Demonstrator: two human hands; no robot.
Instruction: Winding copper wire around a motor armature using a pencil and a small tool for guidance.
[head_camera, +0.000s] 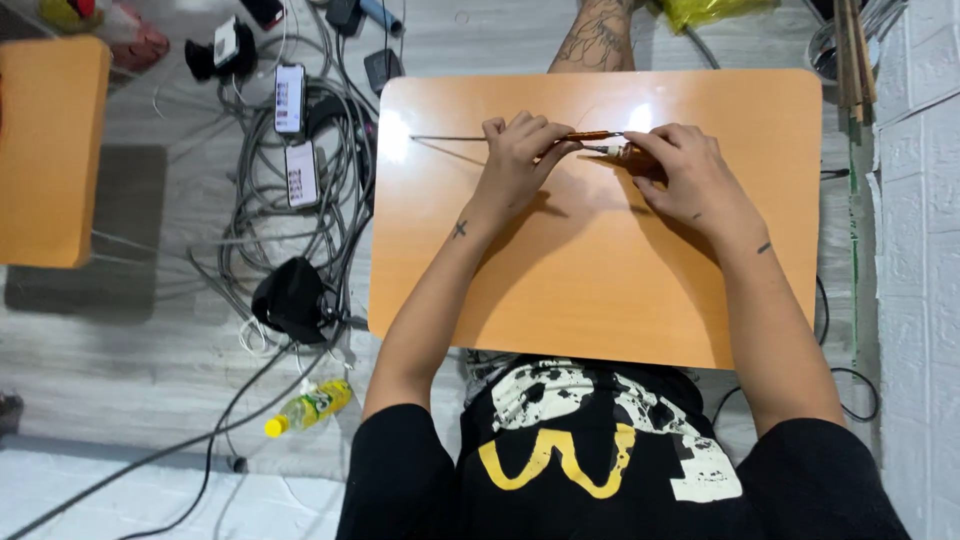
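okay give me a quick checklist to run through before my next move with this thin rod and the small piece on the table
1. Left hand grips the thin rod: ok.
2. Right hand holds the small whitish piece at the rod's end: ok.
3. Rod lies low over the orange table: ok.
4. Piece fully seated on the rod: cannot tell, fingers hide it.
5. Table bare around both hands: ok.

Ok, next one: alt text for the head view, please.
Seen from above, a person's left hand and right hand hold a thin metal rod with an orange section over a small orange table. On the floor to the left lie tangled cables, two lit phones and a yellow-capped bottle.
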